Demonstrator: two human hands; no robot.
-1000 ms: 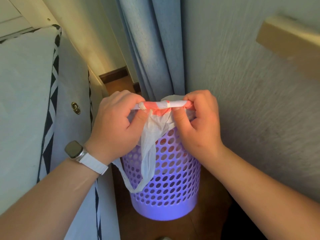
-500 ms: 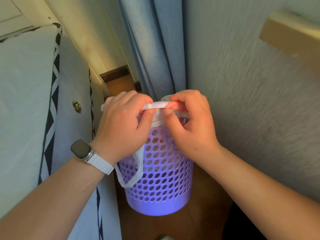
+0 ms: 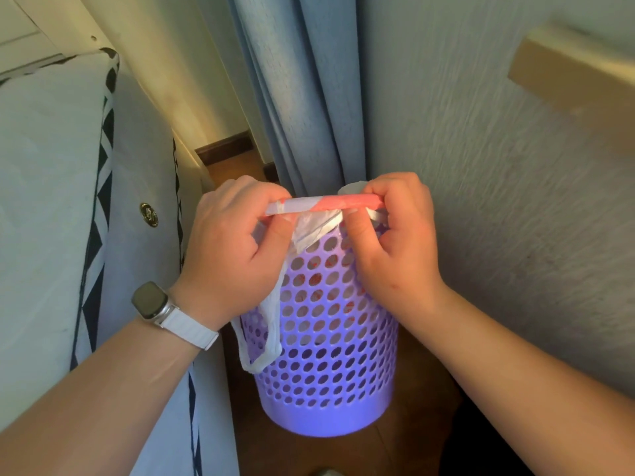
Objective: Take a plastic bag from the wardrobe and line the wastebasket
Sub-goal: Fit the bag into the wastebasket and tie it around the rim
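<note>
Fingers [image 3: 357,230] of the left hand [image 3: 233,255] and right hand [image 3: 400,249] pinch the rolled plastic bag [image 3: 326,203] atop the purple wastebasket [image 3: 326,338]; lining is underway, and its mouth likely needs stretching over the rim next.

Warm daylight, brightest on the cream panel [image 3: 178,70] upper left, beside the curtain [image 3: 309,80]. Exposure is mid overall, no hard glare. The base of the wastebasket [image 3: 326,355] glows a washed-out lilac, nearly clipped. The floor [image 3: 422,379] to its right drops into deep shadow. The grey wall [image 3: 498,235] on the right shows streaky blur, and the wooden shelf [image 3: 577,77] is soft too. The left hand [image 3: 233,255], right hand [image 3: 395,242] and the plastic bag [image 3: 314,223] they grip are the sharpest, though slightly soft. Wide-angle stretch: the mattress [image 3: 44,201] edge bows, and the forearms balloon toward the bottom corners.
</note>
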